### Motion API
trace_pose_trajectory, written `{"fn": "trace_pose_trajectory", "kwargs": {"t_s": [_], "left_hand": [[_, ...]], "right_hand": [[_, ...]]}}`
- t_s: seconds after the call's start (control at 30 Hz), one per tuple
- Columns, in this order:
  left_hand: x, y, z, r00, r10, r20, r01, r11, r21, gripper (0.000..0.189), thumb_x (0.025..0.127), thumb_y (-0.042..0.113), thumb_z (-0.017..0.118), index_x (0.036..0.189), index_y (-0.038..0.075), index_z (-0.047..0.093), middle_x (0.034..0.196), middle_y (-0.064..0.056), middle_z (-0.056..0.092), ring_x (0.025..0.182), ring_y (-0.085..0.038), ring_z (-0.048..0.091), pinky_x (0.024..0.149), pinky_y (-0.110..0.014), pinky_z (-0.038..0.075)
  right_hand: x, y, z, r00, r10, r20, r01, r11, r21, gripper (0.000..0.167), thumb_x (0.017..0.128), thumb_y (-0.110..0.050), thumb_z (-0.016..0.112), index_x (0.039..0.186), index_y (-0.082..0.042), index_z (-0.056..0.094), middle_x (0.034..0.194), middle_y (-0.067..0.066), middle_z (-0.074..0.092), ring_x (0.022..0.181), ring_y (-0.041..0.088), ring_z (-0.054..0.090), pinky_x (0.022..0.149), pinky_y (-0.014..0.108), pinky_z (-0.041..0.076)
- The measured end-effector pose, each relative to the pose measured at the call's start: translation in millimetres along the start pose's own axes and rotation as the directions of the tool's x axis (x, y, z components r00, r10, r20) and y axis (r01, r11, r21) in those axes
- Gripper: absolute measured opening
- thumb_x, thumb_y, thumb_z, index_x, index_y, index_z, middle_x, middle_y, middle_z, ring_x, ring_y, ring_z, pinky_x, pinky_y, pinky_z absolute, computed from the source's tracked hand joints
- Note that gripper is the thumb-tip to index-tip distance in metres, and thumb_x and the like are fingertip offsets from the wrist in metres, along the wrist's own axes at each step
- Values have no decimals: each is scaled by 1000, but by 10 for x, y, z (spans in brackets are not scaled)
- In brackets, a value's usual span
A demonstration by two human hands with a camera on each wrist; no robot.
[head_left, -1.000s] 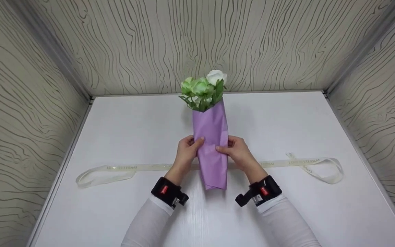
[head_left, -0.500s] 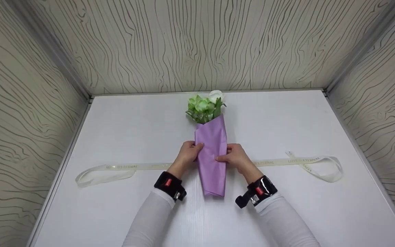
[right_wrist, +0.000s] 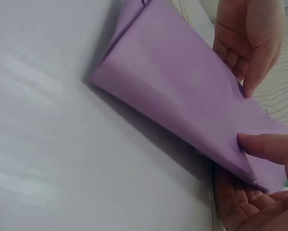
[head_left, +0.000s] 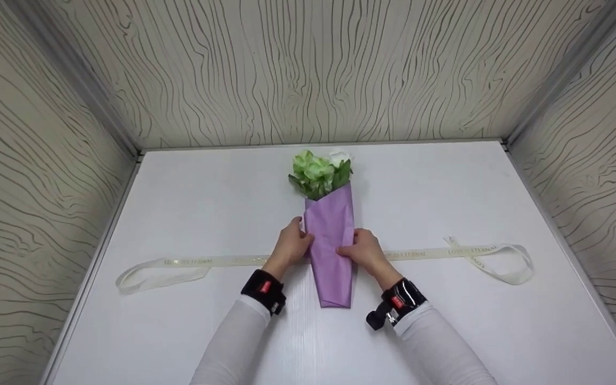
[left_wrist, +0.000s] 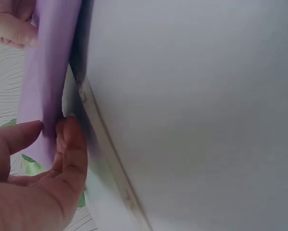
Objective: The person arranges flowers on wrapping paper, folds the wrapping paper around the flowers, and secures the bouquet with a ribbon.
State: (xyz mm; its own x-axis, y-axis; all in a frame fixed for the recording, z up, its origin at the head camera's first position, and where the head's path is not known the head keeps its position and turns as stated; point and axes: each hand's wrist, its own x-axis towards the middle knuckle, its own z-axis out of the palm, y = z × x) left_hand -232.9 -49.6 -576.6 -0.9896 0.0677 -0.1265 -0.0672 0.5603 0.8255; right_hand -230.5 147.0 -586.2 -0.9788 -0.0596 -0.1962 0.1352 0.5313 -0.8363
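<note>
A bouquet [head_left: 330,246] wrapped in purple paper lies lengthwise in front of me, with green flowers [head_left: 313,170] and a white flower [head_left: 340,158] showing at its far end. My left hand [head_left: 291,243] is at its left edge, the thumb on the paper and the fingers along the side, as the left wrist view shows. On the right edge, my right hand [head_left: 368,249] pinches the wrap, thumb on top and fingers curled underneath. A cream ribbon [head_left: 238,261] with gold lettering runs crosswise beneath the bouquet, its middle hidden by it.
The white table [head_left: 222,203] extends to both sides. At the left the ribbon ends in a loop [head_left: 126,279], at the right in a second loop [head_left: 524,270]. Wood-grain panels [head_left: 308,69] enclose the back and sides.
Both hands have brought the bouquet down and nearer, onto the ribbon across the table. The left hand's fingers have straightened somewhat beside the wrap. The ribbon lies as before.
</note>
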Motion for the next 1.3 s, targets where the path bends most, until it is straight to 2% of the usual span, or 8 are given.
{"fn": "trace_pose_trajectory", "kwargs": {"t_s": [0.17,0.27,0.33,0.43,0.57,0.73,0.93,1.3], "left_hand": [[-148,-61,5,993,120,13,-121,986,118,74,87,9,69,146,-11,28,111,-22,56,97,-30,58,90,-42,48],[-277,-101,18,968,239,79,-252,935,251,72,87,15,74,146,-3,37,128,-24,47,113,-33,53,98,-43,45],[-362,-120,28,945,293,148,-326,883,338,69,87,23,75,145,4,43,139,-25,42,126,-35,47,104,-44,41],[-474,-140,41,924,295,243,-377,808,453,69,89,38,72,148,14,45,154,-20,30,139,-37,33,110,-46,33],[-539,-175,55,927,226,299,-361,754,548,78,89,52,65,152,16,37,160,-17,20,143,-38,24,112,-51,26],[-566,-151,62,934,176,310,-327,770,548,85,88,54,66,154,12,32,161,-17,16,143,-40,22,112,-54,24],[-599,-119,75,938,151,311,-296,818,494,84,89,48,67,154,10,29,161,-17,11,144,-41,16,112,-56,19],[-431,-129,61,940,147,307,-291,816,500,83,92,51,62,155,9,27,161,-17,10,144,-43,10,114,-56,15]], "right_hand": [[-75,19,-8,994,-110,-15,109,990,-85,77,75,-11,80,135,16,39,109,27,64,97,35,63,83,45,52],[-156,67,-57,980,-199,-19,194,969,-152,85,75,-12,83,142,11,36,115,24,57,103,35,58,87,45,50],[-216,117,-101,960,-278,-13,269,940,-209,83,74,-13,84,142,6,41,124,24,49,112,36,52,94,47,45],[-292,201,-168,929,-369,40,364,885,-290,77,75,-19,85,141,-2,48,142,23,37,130,38,39,104,50,37],[-372,254,-221,910,-380,165,415,835,-363,76,78,-29,83,143,-10,50,154,18,30,140,38,28,109,52,32],[-421,270,-229,911,-320,260,406,811,-422,81,79,-36,82,147,-13,46,158,15,24,144,38,20,110,54,28],[-412,284,-240,914,-260,310,375,832,-409,82,82,-39,78,151,-15,41,161,13,16,146,40,12,110,61,22],[-153,282,-312,892,-277,357,409,830,-378,86,81,-40,77,153,-17,36,162,12,12,147,39,7,112,61,14]]}}
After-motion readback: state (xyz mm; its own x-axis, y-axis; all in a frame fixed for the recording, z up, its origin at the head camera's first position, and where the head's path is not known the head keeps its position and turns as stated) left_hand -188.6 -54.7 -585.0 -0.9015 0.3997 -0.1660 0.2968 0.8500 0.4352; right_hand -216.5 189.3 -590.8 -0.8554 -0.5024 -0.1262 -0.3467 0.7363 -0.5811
